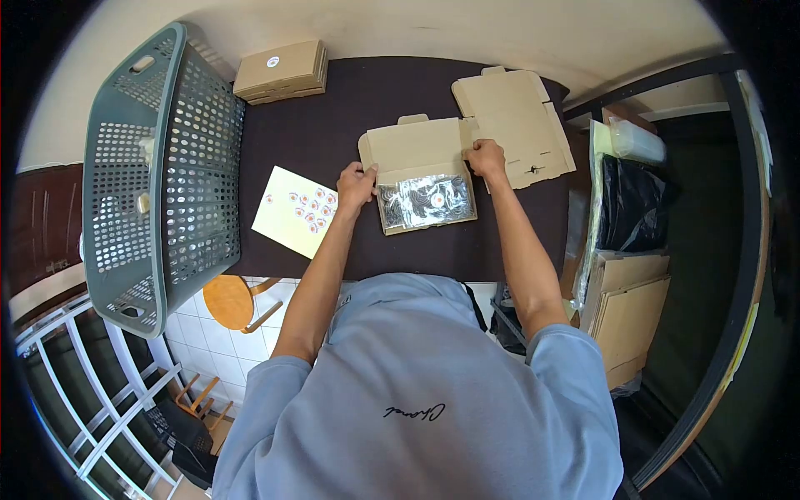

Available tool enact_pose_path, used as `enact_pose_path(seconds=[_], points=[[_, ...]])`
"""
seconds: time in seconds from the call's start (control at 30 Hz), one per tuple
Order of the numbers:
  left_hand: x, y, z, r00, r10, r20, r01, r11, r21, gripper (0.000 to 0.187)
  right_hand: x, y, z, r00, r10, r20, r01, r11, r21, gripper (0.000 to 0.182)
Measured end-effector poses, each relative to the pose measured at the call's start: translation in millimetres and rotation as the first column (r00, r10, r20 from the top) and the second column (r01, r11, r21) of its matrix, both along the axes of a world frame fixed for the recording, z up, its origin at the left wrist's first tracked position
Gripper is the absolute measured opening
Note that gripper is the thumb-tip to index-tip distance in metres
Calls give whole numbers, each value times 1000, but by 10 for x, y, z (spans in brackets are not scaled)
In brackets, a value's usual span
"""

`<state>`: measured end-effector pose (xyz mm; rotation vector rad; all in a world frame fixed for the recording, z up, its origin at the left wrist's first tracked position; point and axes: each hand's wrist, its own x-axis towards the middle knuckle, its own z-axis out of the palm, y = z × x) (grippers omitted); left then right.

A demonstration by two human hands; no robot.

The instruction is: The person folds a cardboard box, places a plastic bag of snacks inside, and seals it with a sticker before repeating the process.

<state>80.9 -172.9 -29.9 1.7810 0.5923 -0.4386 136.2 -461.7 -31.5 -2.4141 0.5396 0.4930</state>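
Note:
An open cardboard mailer box (417, 147) lies on the dark table, its lid folded back toward the wall. Inside its tray sits a flat package in shiny clear wrap (423, 201), dark underneath, with a round orange and white sticker on it. My left hand (356, 185) is closed at the left side of the box, fingers pinching the cardboard near the lid fold. On the opposite side, my right hand (485, 158) has its fingers curled round the side flap of the lid. The fingertips of the right hand are partly hidden.
A flat unfolded box (518, 121) lies at the back right. Stacked closed boxes (283, 71) stand at the back left. A sheet of round stickers (287, 187) lies beside a tall green-grey basket (167, 192). Packing materials (629, 208) fill a rack on the right. A wooden stool (228, 302) stands below.

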Motion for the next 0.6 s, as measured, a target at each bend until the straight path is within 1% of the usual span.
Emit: enact_pose_path(seconds=[0.03, 0.07, 0.13, 0.27, 0.33, 0.37, 0.43, 0.47, 0.53, 0.57, 0.6], points=[[4, -19, 33, 1000, 20, 11, -20, 1000, -5, 26, -32, 38, 68, 998, 56, 27, -55, 997, -52, 31], [14, -24, 68, 1000, 22, 12, -22, 1000, -6, 26, -53, 73, 94, 998, 57, 28, -56, 997, -53, 31], [-11, -18, 79, 996, 88, 16, -87, 995, -49, 20, -126, 125, 82, 985, 39, 169, -24, 996, -88, 27], [-46, -15, -26, 998, 43, 38, -40, 996, -77, 18, -255, 169, 105, 983, 17, 182, -3, 997, -79, 27], [-59, -32, -29, 995, 20, 98, -18, 1000, -19, 21, -315, 161, 57, 968, 3, 253, 20, 996, -92, 28], [-62, -48, -30, 995, 20, 99, -18, 1000, -18, 21, -312, 142, 41, 967, 3, 254, 21, 996, -91, 28], [-78, -94, -2, 992, -60, 107, 51, 995, 86, 30, -318, 108, 27, 997, -44, 66, 42, 998, 37, 36], [-78, -110, 11, 993, -61, 106, 52, 995, 85, 30, -315, 99, 17, 997, -45, 65, 43, 998, 36, 36], [-75, -132, 18, 995, -42, 92, 33, 995, 95, 35, -306, 78, -15, 999, -36, -2, 36, 994, 106, 40], [-62, -132, 27, 995, -42, 94, 33, 995, 96, 35, -302, 69, -28, 999, -36, 0, 36, 994, 106, 40], [-58, -128, 34, 998, -4, 58, 2, 999, 40, 35, -309, 70, -20, 999, -53, -2, 53, 985, 163, 40]])
